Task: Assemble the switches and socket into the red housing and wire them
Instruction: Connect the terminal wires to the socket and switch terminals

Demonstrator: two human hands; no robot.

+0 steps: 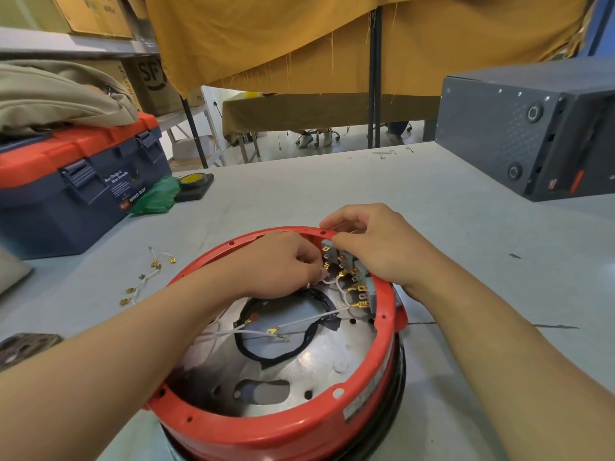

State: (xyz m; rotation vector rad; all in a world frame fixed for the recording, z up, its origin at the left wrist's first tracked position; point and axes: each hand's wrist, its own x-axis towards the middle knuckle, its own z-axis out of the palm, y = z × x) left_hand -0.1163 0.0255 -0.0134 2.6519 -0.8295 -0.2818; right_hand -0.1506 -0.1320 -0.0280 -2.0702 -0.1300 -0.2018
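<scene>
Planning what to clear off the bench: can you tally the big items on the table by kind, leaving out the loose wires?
Red housing: 1
Toolbox: 1
Dark grey case: 1
Tape roll: 1
Green bag: 1
Total: 5

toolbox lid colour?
Orange-red lid on a navy toolbox; shows in the head view.

A grey tabletop (432, 207) is holding a round red housing (299, 424), a blue and red toolbox (66, 194), a dark grey box (519, 128), little white wires (146, 277), a green bag (156, 197) and a black tape roll (194, 181).
</scene>
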